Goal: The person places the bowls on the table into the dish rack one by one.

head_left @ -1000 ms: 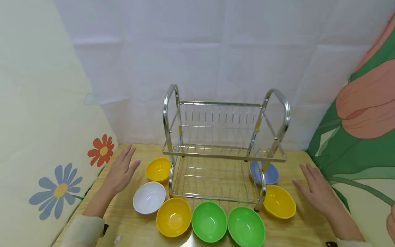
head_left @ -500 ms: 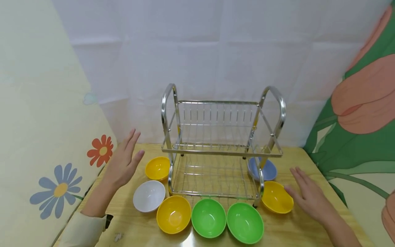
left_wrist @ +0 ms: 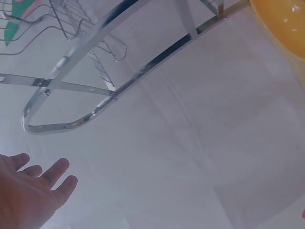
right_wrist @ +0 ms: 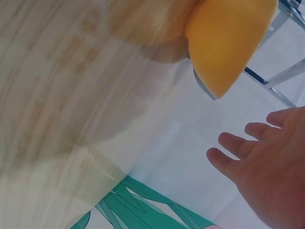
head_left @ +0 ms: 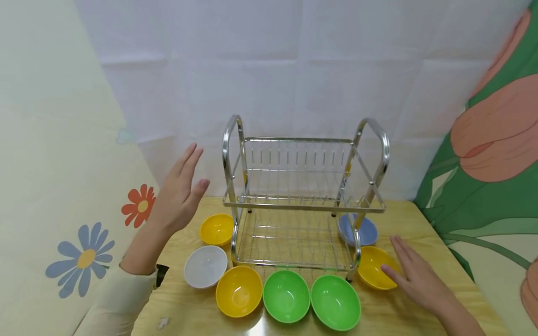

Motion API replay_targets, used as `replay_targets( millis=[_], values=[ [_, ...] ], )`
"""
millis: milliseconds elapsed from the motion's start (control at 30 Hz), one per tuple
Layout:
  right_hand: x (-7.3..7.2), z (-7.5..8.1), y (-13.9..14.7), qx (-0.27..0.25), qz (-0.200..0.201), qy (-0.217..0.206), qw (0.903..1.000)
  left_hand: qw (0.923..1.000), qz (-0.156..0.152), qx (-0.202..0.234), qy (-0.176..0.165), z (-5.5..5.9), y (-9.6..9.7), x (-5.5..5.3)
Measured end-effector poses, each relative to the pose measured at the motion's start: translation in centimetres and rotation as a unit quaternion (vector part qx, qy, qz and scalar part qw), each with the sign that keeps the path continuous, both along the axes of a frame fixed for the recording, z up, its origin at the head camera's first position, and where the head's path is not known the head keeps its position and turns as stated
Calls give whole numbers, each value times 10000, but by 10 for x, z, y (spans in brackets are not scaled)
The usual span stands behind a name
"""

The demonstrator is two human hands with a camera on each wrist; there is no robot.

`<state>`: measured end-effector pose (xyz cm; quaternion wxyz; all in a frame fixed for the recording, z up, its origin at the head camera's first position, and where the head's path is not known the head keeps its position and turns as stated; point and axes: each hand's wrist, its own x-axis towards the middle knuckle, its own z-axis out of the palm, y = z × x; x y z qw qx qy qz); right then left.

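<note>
My left hand point(head_left: 176, 198) is raised to the left of a two-tier metal dish rack point(head_left: 302, 207), fingers extended and nothing in them. In the left wrist view that hand point(left_wrist: 33, 191) is apart from the rack's curved side frame point(left_wrist: 71, 62). On the other side, my right hand point(head_left: 416, 277) hovers beside a yellow bowl point(head_left: 375, 268), its fingers straight and its thumb overlapping the bowl's edge in the head view. The right wrist view has the hand point(right_wrist: 267, 162) apart from the yellow bowl point(right_wrist: 228, 43), holding nothing. Behind that bowl, partly hidden by the rack, sits a blue bowl point(head_left: 364, 231).
Along the front stand a yellow bowl point(head_left: 239, 291), a green bowl point(head_left: 286, 297) and another green bowl point(head_left: 335, 302). A white bowl point(head_left: 205, 267) and a smaller yellow bowl point(head_left: 216, 229) are left of the rack. White cloth point(head_left: 269, 70) hangs behind the wooden table point(head_left: 201, 317).
My left hand has risen and moved right, toward the rack's side. My right hand has shifted left, to the yellow bowl's edge. The bowls and rack stay in place.
</note>
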<state>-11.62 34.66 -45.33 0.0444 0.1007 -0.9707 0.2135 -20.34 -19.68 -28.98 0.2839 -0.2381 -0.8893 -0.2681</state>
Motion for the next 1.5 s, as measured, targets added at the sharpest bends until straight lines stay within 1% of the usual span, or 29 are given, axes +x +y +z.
replay_targets(
  millis=[167,300,433,567,867,1100,1300,1500],
  values=[
    [-2,-5,-3,83,11,-90,9999,9998,-56,-66,168,14,11,-4],
    [-1,-9,-6,111,12,-199,9997,9997,-81,-127,170,24,19,-8],
    [-1,-11,-8,219,-18,-325,9992,9996,-167,-173,136,32,27,-13],
    [0,-13,-10,365,-29,-384,9986,9993,-253,-233,153,37,34,-20],
    [3,-15,-13,432,4,-368,9984,9986,-300,-432,53,43,44,-41],
    [3,-16,-16,535,37,-390,9978,9986,-285,-443,-98,44,49,-49],
    [3,-19,-17,558,66,-312,9979,9983,-185,-542,-112,45,53,-54],
    [1,-24,-16,570,170,-218,9980,9982,-98,-597,-62,49,57,-59]
  ],
)
